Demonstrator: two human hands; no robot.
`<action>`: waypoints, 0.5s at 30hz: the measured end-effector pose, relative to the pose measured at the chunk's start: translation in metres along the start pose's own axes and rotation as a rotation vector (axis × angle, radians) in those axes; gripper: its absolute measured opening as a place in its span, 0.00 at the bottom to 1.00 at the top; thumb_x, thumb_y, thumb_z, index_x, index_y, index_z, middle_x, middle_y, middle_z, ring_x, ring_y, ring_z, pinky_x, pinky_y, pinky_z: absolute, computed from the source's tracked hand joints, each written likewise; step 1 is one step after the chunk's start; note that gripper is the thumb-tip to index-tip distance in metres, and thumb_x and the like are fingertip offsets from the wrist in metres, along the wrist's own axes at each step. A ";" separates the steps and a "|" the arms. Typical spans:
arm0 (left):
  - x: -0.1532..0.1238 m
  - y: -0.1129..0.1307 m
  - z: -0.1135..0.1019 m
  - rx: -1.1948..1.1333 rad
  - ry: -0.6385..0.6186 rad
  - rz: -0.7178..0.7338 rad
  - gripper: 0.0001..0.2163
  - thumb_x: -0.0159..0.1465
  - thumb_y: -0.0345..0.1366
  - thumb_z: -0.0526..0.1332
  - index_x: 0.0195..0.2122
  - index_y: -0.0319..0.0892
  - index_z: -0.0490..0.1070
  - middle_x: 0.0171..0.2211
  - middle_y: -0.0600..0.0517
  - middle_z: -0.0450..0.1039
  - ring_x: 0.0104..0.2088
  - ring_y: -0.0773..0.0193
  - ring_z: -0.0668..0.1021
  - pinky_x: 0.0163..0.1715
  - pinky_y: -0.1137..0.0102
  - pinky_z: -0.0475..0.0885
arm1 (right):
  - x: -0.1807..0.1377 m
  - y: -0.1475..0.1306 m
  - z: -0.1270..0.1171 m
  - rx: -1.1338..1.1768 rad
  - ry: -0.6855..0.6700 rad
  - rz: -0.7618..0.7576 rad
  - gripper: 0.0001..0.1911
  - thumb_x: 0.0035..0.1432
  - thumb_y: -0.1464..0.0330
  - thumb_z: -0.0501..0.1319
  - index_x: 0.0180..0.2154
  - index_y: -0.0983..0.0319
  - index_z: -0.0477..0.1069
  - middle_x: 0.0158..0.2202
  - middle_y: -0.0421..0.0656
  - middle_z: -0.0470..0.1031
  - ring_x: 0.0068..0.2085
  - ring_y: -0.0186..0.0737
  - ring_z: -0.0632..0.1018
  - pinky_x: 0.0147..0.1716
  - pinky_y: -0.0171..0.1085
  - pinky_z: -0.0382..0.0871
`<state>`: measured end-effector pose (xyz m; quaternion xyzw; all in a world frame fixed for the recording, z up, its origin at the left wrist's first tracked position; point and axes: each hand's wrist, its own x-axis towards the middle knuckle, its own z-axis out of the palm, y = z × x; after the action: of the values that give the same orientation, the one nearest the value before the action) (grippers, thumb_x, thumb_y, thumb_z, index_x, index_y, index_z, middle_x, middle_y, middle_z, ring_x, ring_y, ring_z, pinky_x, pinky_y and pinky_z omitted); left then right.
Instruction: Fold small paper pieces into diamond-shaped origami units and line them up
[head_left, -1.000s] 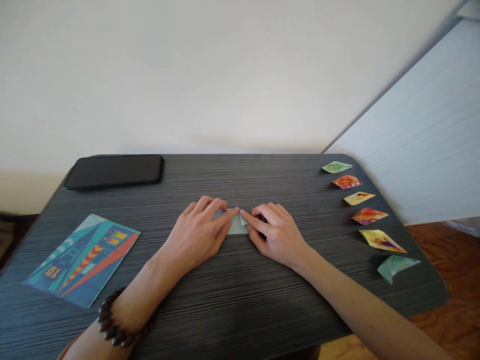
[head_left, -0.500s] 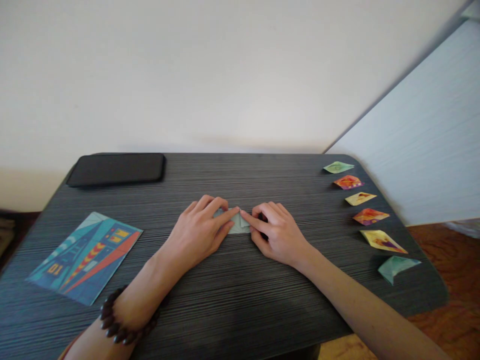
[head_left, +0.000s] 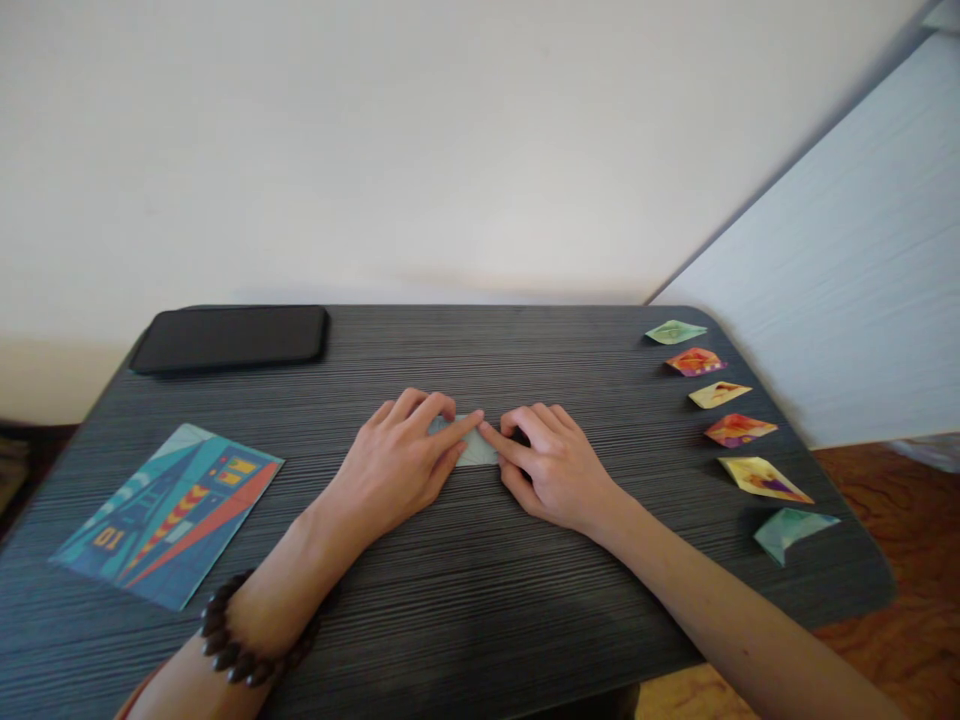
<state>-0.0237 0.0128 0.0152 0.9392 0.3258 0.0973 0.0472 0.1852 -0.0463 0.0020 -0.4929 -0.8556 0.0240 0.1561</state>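
Observation:
A small pale blue-green folded paper (head_left: 478,450) lies flat on the dark table between my hands, partly covered by them. My left hand (head_left: 409,445) holds its left part down, with the index finger stretched along the top edge and the thumb below. From the other side my right hand (head_left: 551,455) grips the right end, its index fingertip pressing the top edge close to the left index fingertip. The right thumb sits near the paper's lower right corner, and the other right fingers are curled. A dark bead bracelet (head_left: 225,640) circles my left wrist.
A patterned square sheet of paper (head_left: 176,520) lies at the left. Behind it is a black phone (head_left: 232,338). Several folded paper pieces, including a teal one (head_left: 791,530) and a yellow one (head_left: 765,480), form a row along the table's right edge.
The small flap that stood up at the paper's right side is now pressed down flat under my right fingers. My hands have barely shifted.

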 end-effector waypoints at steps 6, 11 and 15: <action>0.000 0.001 -0.002 -0.022 0.008 -0.008 0.16 0.66 0.36 0.52 0.54 0.50 0.67 0.44 0.48 0.68 0.44 0.56 0.68 0.44 0.59 0.69 | 0.000 0.001 -0.001 0.016 0.001 -0.002 0.20 0.59 0.70 0.54 0.54 0.60 0.68 0.39 0.46 0.69 0.39 0.43 0.66 0.38 0.43 0.59; 0.002 0.002 -0.003 -0.009 -0.007 -0.020 0.16 0.66 0.37 0.51 0.54 0.50 0.67 0.44 0.48 0.68 0.44 0.56 0.69 0.43 0.59 0.69 | 0.001 0.000 -0.003 0.014 -0.024 -0.007 0.20 0.60 0.70 0.53 0.54 0.61 0.67 0.40 0.47 0.68 0.40 0.43 0.66 0.38 0.43 0.59; 0.002 0.003 -0.003 0.001 -0.013 -0.013 0.16 0.67 0.37 0.51 0.54 0.49 0.68 0.44 0.48 0.69 0.43 0.56 0.69 0.43 0.59 0.69 | 0.001 0.001 -0.003 0.007 -0.030 -0.021 0.21 0.59 0.70 0.53 0.54 0.62 0.67 0.40 0.47 0.68 0.40 0.43 0.66 0.39 0.43 0.60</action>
<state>-0.0214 0.0119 0.0186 0.9377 0.3318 0.0905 0.0496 0.1858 -0.0452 0.0047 -0.4828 -0.8630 0.0328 0.1454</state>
